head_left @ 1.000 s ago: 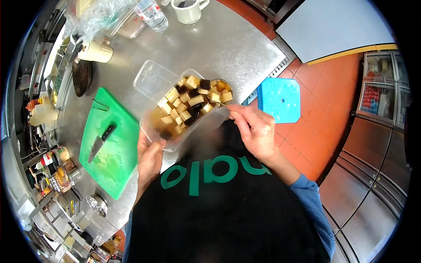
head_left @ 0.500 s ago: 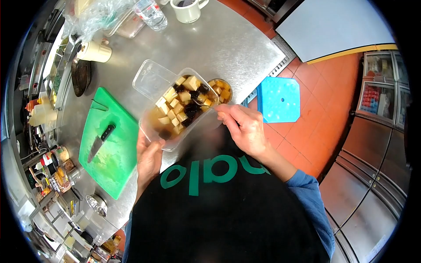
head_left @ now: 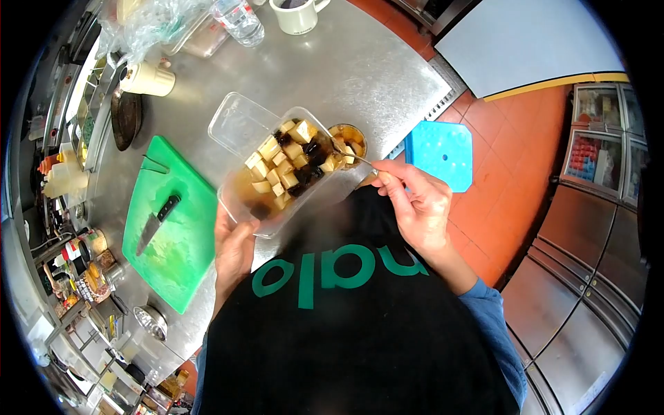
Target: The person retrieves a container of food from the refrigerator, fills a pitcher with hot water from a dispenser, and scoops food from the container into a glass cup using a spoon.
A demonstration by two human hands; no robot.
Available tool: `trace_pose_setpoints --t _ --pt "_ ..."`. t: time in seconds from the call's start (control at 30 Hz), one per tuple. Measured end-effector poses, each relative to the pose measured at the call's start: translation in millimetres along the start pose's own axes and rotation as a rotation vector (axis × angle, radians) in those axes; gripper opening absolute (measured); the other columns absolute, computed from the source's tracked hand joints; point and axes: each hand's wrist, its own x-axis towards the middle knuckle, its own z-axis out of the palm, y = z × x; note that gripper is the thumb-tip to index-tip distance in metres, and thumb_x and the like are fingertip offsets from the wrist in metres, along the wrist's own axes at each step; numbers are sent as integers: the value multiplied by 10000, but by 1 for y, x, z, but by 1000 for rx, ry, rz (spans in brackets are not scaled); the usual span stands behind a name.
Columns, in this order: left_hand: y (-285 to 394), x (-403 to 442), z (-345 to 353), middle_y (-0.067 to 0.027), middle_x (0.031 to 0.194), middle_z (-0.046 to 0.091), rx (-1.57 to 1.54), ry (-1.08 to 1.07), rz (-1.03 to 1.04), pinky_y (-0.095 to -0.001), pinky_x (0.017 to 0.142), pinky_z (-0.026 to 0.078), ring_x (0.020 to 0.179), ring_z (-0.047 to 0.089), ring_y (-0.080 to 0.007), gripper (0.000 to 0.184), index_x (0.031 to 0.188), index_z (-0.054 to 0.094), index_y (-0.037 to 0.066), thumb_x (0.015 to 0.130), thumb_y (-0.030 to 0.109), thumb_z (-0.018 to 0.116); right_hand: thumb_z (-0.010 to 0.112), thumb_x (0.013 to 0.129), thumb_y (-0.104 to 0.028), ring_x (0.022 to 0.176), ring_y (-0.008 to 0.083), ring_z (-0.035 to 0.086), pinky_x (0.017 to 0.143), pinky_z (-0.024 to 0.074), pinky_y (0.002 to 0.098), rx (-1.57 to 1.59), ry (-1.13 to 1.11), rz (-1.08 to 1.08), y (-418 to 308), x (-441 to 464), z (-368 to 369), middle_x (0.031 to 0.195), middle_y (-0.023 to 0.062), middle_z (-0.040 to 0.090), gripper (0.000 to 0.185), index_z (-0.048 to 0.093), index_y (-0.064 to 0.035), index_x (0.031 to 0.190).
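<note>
My left hand (head_left: pixel 235 243) grips the near-left end of a clear plastic container (head_left: pixel 232 207), thumb over its rim. Inside lie pale cubes (head_left: pixel 280 169) that look like tofu and dark, glossy pieces (head_left: pixel 315 151) in brownish liquid. The container's clear lid (head_left: pixel 238 123) hangs open on the far-left side. Between the thumb and fingers of my right hand (head_left: pixel 418 204) is the handle of a metal spoon (head_left: pixel 360 160). Its bowl is at the container's right rim, beside a small round bowl (head_left: pixel 356 131) with similar cubes. Whether the spoon carries a cube is hard to make out.
On the steel table (head_left: pixel 332 66), a green cutting board (head_left: pixel 173 235) with a knife (head_left: pixel 158 223) lies to the left. A mug (head_left: pixel 296 19), a water bottle (head_left: pixel 238 21) and a cream-coloured container (head_left: pixel 149 79) stand farther back. A blue slab (head_left: pixel 443 155) is beyond the table's right edge.
My right hand has moved right with the spoon, drawing its bowl from over the container's cubes towards the small round bowl. My left hand and the container have stayed in place.
</note>
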Motion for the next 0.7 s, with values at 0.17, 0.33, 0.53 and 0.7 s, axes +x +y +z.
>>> trace_pose_setpoints --t 0.17,0.33,0.53,0.7 --pt "0 2 -1 -132 1396 378 -5 -2 -25 -508 982 453 1268 418 -320 805 1448 226 87 701 -79 474 585 880 32 668 112 621 622 518 224 147 10 99 -10 1 -7 779 91 665 126 655 46 984" --pt "-5 4 -5 -188 1396 363 16 24 -33 -541 972 446 1250 434 -357 844 1471 171 134 703 -18 485 595 878 7 654 107 625 613 514 224 193 72 132 -9 3 -10 762 81 673 131 659 22 992" --pt "-5 7 -7 -207 1383 383 35 0 -47 -543 967 439 1241 441 -375 861 1484 130 150 710 28 487 596 882 1 650 105 623 603 512 228 231 115 130 -5 5 -10 747 72 675 134 663 8 997" --pt "-4 12 -6 -173 1413 369 -57 -34 -88 -542 956 428 1250 432 -363 854 1483 141 154 715 98 509 588 885 8 649 105 618 604 509 224 258 148 134 -7 6 -12 754 72 672 135 663 13 998"
